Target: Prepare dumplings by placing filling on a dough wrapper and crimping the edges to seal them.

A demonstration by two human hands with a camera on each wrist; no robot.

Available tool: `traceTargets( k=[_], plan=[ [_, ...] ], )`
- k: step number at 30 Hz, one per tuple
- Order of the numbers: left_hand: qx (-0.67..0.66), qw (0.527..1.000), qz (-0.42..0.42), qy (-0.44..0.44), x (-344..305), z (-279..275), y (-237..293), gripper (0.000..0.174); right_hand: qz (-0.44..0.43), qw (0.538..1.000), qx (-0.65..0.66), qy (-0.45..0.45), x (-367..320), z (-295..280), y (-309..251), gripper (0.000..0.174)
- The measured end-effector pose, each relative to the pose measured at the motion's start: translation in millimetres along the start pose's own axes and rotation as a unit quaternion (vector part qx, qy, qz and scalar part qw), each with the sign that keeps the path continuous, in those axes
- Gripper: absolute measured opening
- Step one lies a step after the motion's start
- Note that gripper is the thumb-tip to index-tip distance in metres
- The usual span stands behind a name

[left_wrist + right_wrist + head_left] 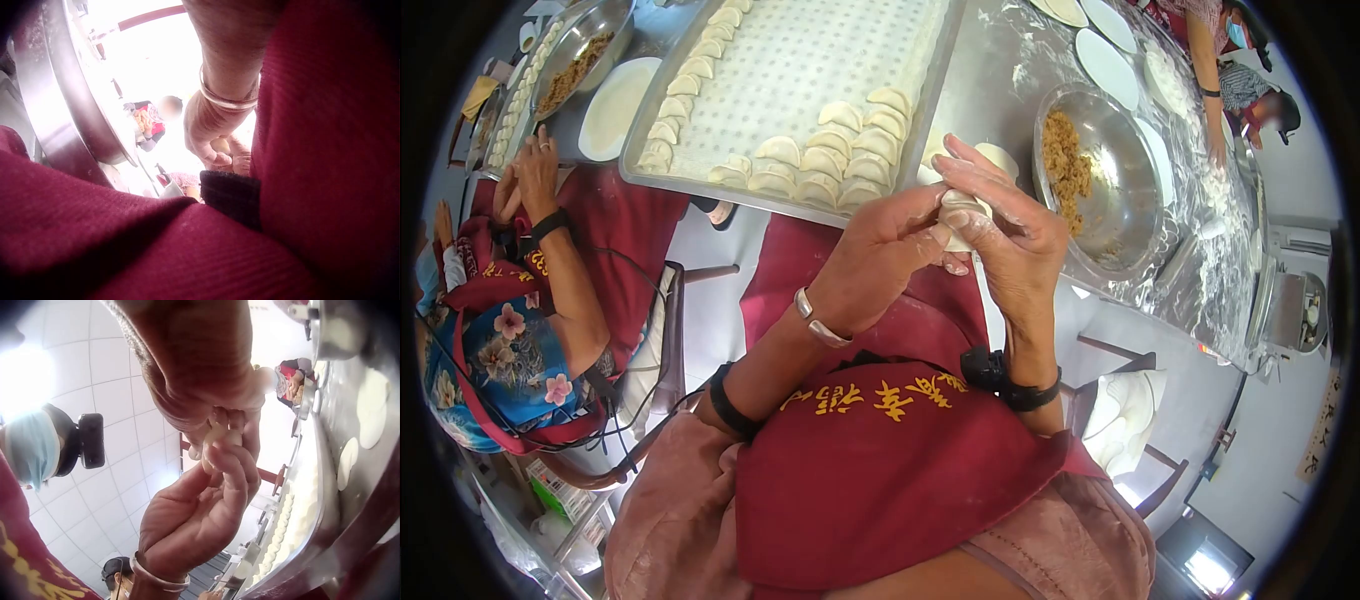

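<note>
A pale piece of folded dough is held between both hands at the table's near edge. The left hand, with a silver bracelet at its wrist, pinches the dough from one side. The right hand holds the other side, its thumb on the dough and its floury fingers stretched behind it. From the right wrist view, the dough sits between the fingertips of the left hand and the right hand. The left wrist view shows the left hand, with the dough mostly hidden.
Beyond the hands lies a metal tray with rows of dumplings. A steel bowl of brown filling stands on the right, near round wrappers and scattered flour. Another person's hands are at the left, beside a second bowl.
</note>
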State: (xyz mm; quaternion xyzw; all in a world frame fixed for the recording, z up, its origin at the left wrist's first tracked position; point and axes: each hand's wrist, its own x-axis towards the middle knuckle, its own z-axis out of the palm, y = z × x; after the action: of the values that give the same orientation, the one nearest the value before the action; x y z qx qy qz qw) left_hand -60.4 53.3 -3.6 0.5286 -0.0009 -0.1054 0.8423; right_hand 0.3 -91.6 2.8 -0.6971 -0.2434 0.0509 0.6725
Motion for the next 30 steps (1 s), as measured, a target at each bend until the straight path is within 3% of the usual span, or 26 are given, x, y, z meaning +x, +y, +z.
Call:
traceTargets(
  k=[5, 8, 11, 14, 17, 23, 30],
  plan=[
    [0.017, 0.999, 0.026, -0.006, -2, 1, -2, 0.027, -0.001, 1.000, 0.013, -0.020, -1, -3, 4, 0.017],
    [0.116, 0.993, 0.016, 0.003, -3, -5, -4, 0.024, -0.090, 0.994, -0.055, -0.034, 0, -5, 9, 0.015],
    [0.155, 0.982, 0.091, 0.049, -1, -3, -12, 0.019, -0.089, 0.995, -0.029, -0.041, -1, -2, 7, 0.017],
    [0.208, 0.967, 0.121, 0.080, -1, 2, -3, 0.018, -0.041, 0.999, -0.028, 0.015, -2, 10, -11, 0.018],
    [0.109, 0.980, 0.120, 0.118, -1, 11, -5, 0.018, -0.018, 0.998, 0.012, 0.054, -3, 13, -12, 0.019],
    [0.141, 0.981, 0.104, 0.088, -4, 6, -5, 0.018, -0.098, 0.995, -0.020, -0.006, -4, 0, 12, 0.019],
    [0.162, 0.974, 0.120, 0.108, -3, 9, -4, 0.015, -0.094, 0.995, -0.037, 0.004, -1, 9, -3, 0.016]
  ],
)
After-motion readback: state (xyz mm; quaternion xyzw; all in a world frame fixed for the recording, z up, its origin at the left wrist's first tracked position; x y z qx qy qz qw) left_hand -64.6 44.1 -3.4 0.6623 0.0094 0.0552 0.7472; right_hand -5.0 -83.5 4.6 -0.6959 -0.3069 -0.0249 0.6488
